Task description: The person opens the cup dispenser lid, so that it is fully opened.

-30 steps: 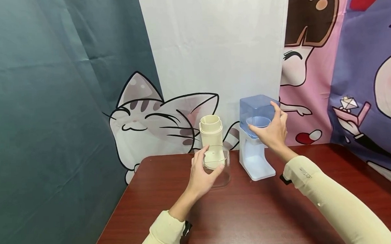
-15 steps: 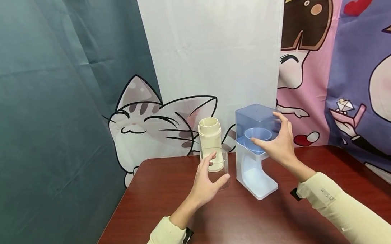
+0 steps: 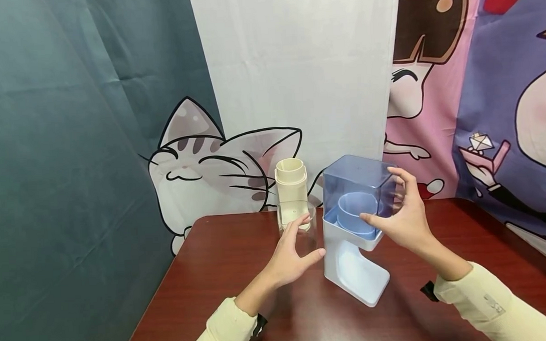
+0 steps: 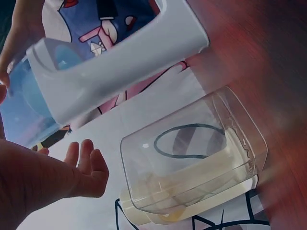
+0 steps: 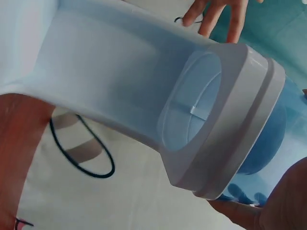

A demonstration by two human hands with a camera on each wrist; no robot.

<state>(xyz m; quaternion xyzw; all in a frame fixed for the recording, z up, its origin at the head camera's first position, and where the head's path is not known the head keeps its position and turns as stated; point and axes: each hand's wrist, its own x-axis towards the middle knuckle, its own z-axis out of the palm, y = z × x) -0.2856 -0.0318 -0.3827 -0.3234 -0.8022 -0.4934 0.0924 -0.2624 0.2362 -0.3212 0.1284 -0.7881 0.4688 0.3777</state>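
Note:
My right hand [image 3: 405,218] grips the see-through blue box-shaped cover of a white dispenser [image 3: 333,256], thumb in front and fingers at the right side. A round blue ring shows inside the cover, above a curved stand with a flat foot. To the left, my left hand [image 3: 287,260] is held with thumb and fingers spread, near a clear plastic container [image 4: 192,148]. The left wrist view shows a gap between its fingers and that container. Behind the clear container stands a cream cylinder [image 3: 291,189] with an open top, its lower part seen through the clear wall.
All of it is on a reddish-brown wooden table [image 3: 222,272]. A printed cloth backdrop [image 3: 341,62] with a cat and cartoon figures hangs right behind the far edge. On the left is a dark green curtain [image 3: 74,172].
My right hand has brought the dispenser towards me and slightly left. My left hand has drawn away from the clear container, its fingers spread wider. The cream cylinder has stayed in place.

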